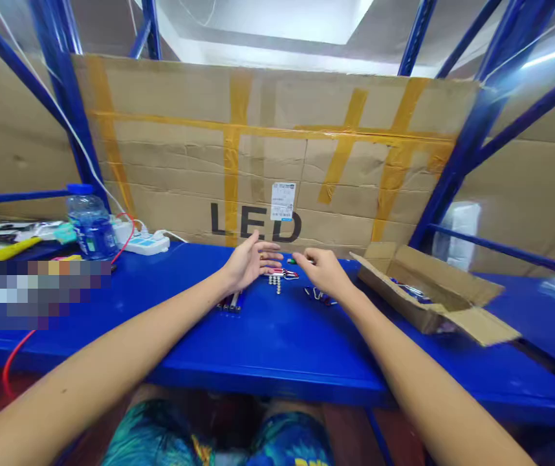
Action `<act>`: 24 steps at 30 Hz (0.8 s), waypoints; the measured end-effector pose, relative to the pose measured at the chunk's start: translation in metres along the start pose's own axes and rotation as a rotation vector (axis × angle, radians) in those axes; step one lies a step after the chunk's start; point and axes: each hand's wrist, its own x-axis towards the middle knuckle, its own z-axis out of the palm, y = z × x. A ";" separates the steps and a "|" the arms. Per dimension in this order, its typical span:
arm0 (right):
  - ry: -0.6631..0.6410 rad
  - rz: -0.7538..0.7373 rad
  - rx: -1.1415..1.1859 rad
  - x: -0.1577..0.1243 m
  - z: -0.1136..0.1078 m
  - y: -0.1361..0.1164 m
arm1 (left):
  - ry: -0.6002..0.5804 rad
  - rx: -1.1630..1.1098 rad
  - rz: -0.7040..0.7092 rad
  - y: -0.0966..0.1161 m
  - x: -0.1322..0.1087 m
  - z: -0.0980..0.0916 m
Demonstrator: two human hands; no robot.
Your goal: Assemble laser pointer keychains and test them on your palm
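Both my arms reach forward over a blue shelf top (282,343). My left hand (251,262) hovers with fingers stretched out and apart, holding nothing that I can see. My right hand (321,270) is curled, its fingertips pinched on a small green item too small to name. Between the hands lie small metal pieces (277,279) and red-and-silver clips. Dark thin parts (231,302) lie under my left wrist, and more small clips (320,296) sit below my right hand.
An open cardboard box (433,288) with small parts stands at the right. A water bottle (90,223), a white power strip (144,243) with a red cable and yellow tools (0,252) are at the left. A taped cardboard sheet marked LED (268,149) forms the back wall.
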 end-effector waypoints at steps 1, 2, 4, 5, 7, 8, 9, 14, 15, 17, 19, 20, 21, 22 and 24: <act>-0.016 -0.006 -0.010 0.000 0.000 0.000 | -0.002 0.002 -0.002 0.000 0.000 0.000; -0.030 -0.011 -0.018 0.001 0.001 0.000 | -0.004 0.004 -0.004 0.000 0.000 0.000; -0.048 -0.019 -0.028 0.002 0.001 0.000 | -0.009 0.008 -0.005 0.000 0.001 0.000; -0.057 -0.026 -0.031 0.002 0.001 0.000 | -0.013 0.010 -0.006 0.000 0.001 -0.001; -0.056 -0.029 -0.026 0.002 0.001 -0.001 | -0.019 0.012 -0.004 0.000 0.001 0.000; -0.050 -0.022 -0.019 0.002 0.000 -0.002 | -0.021 0.014 -0.001 0.000 0.000 0.000; -0.048 -0.010 -0.014 0.002 0.000 -0.002 | -0.021 0.017 0.002 0.000 0.000 0.000; -0.075 0.037 -0.027 0.002 -0.001 -0.003 | -0.004 0.038 0.002 0.000 -0.001 0.002; -0.078 0.036 -0.026 0.002 -0.001 -0.002 | 0.000 0.043 0.000 0.001 -0.001 0.002; -0.082 0.033 -0.016 0.002 -0.001 -0.002 | 0.002 0.050 -0.003 0.001 -0.001 0.002; -0.079 0.037 0.000 0.001 -0.001 -0.002 | -0.002 0.050 -0.001 0.001 -0.001 0.002; -0.077 0.037 0.009 0.001 -0.001 -0.003 | -0.007 0.047 0.000 0.001 -0.001 0.002; -0.077 0.036 0.018 0.001 -0.001 -0.003 | -0.010 0.045 0.002 0.001 -0.001 0.002; -0.081 0.032 0.029 0.001 -0.001 -0.003 | -0.011 0.043 0.006 0.000 -0.001 0.002; -0.096 0.024 0.065 0.001 0.000 -0.003 | -0.005 0.049 0.019 0.000 -0.001 0.003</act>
